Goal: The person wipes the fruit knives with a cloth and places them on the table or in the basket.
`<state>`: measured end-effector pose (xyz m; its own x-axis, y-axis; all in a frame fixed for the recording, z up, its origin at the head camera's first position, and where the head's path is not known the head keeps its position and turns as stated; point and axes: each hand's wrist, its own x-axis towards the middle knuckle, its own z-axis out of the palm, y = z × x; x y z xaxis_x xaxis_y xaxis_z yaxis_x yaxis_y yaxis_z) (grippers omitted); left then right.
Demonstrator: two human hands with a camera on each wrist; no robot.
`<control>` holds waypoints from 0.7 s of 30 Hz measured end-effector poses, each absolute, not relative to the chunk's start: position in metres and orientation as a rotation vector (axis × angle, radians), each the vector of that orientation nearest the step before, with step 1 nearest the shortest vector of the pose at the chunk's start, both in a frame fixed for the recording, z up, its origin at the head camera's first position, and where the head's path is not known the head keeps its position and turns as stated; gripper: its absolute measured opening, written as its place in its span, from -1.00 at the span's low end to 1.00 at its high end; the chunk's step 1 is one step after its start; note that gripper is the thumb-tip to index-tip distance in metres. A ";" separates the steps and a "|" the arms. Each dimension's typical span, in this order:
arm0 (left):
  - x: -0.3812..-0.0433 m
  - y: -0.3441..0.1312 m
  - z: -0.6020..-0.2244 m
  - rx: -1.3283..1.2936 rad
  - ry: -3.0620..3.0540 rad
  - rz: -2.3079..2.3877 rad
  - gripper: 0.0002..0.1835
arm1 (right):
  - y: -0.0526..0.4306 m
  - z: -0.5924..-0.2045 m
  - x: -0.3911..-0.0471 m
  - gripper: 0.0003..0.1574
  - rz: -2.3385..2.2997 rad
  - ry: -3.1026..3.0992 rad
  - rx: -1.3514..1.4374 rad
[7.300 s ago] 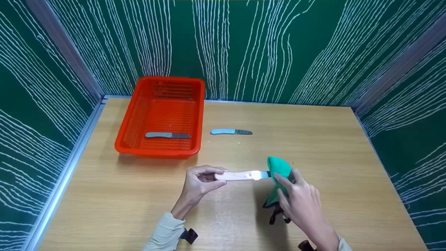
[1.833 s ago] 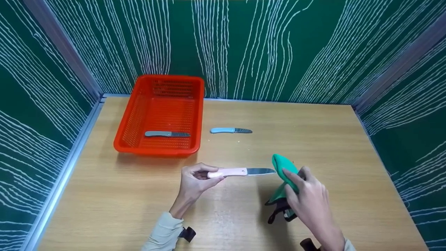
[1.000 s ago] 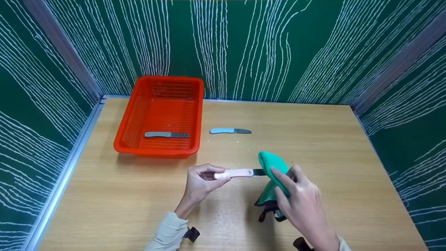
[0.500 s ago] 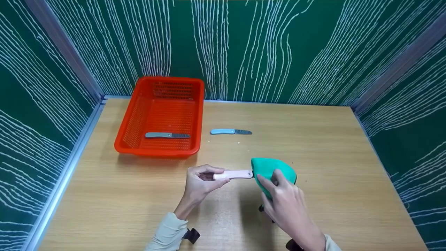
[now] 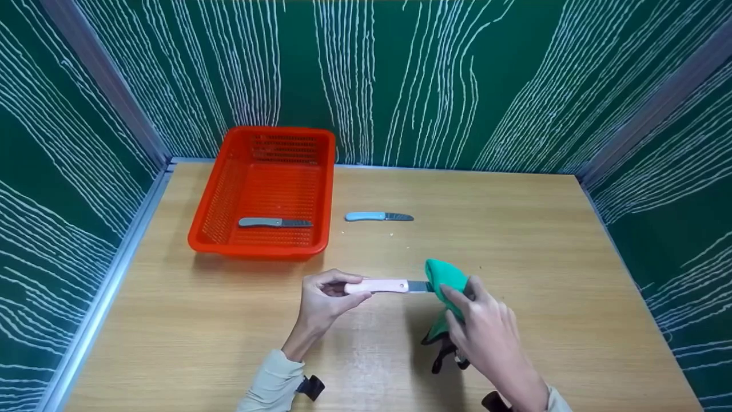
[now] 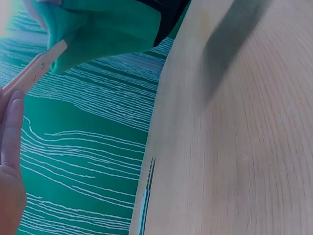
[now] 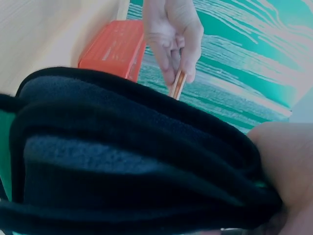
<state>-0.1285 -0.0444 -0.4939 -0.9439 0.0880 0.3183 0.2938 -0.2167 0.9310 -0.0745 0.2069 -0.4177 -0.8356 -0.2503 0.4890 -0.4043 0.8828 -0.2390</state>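
My left hand [image 5: 321, 303] pinches the pink handle of a folding knife [image 5: 377, 285], its blade pointing right. A green cloth [image 5: 449, 280] with dark edging is folded over the outer part of the blade, so the tip is hidden. My right hand [image 5: 486, 326] grips that cloth, index finger and thumb pressing it around the blade. In the right wrist view the cloth's dark-edged folds [image 7: 137, 147] fill the foreground, and beyond them the left hand [image 7: 173, 39] holds the knife handle.
A red plastic basket [image 5: 260, 249] stands at the back left with a grey-handled knife [image 5: 274, 222] inside. To its right a blue-handled knife [image 5: 378, 216] lies on the wooden table [image 5: 514, 229]. Green walls with white lines enclose the back and sides.
The cloth has slid back and forth along the blade. Half a second ago it covered the blade up to the handle; now it sits farther right, baring the blade's base. The other knives stay put.
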 end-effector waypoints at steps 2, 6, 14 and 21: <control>-0.129 -0.045 -0.494 -0.445 -1.876 -2.311 -0.72 | 0.211 -0.418 -0.075 -0.57 0.475 -2.621 0.445; -0.127 -0.046 -0.487 -0.444 -1.877 -2.312 -0.72 | 0.219 -0.419 -0.076 -0.59 0.488 -2.641 0.390; -0.123 -0.047 -0.472 -0.448 -1.865 -2.333 -0.71 | 0.231 -0.419 -0.076 -0.60 0.534 -2.607 0.333; -0.123 -0.045 -0.472 -0.434 -1.890 -2.325 -0.72 | 0.233 -0.410 -0.073 -0.58 0.565 -2.559 0.309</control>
<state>-0.1226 -0.0454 -0.4722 -0.9525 0.0905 0.2908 0.2662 -0.2165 0.9393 -0.0729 0.2331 -0.4095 -0.8506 -0.1098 0.5143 -0.3160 0.8884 -0.3330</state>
